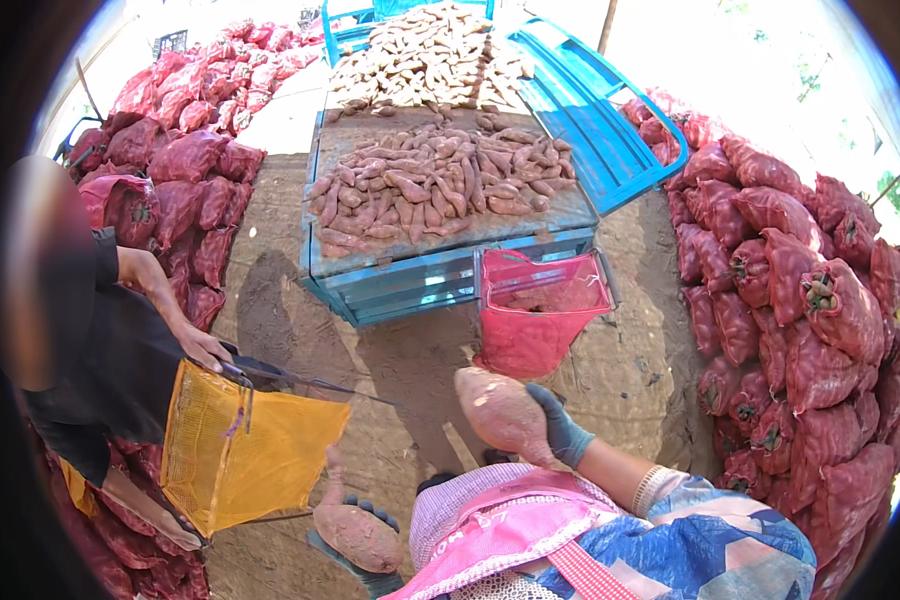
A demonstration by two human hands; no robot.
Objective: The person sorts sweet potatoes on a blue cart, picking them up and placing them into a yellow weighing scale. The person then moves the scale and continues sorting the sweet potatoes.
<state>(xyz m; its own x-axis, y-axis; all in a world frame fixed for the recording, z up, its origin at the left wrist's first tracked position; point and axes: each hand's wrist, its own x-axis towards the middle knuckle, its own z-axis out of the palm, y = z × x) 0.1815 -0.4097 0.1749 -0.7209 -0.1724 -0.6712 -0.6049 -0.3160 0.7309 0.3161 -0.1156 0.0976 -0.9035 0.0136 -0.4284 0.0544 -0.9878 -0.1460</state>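
Note:
In my gloved right hand (560, 427) I hold a large sweet potato (504, 414), fingers wrapped along its right side. Lower left, my gloved left hand (360, 566) cradles a second sweet potato (358, 537) from beneath, its fingertips showing along the upper edge. Just beyond my right hand, a red mesh bag (529, 341) hangs with its mouth spread on a metal frame at the front of a blue truck bed (420, 289). Its contents are only partly visible. A pile of sweet potatoes (435, 184) covers much of the bed.
At left, another person's hand (201, 346) grips the bar over a yellow mesh bag (251, 450). Filled red mesh sacks are stacked at left (187, 157) and right (787, 225). A blue side panel (607, 120) leans out from the bed. Brown sheeting (637, 330) covers the ground.

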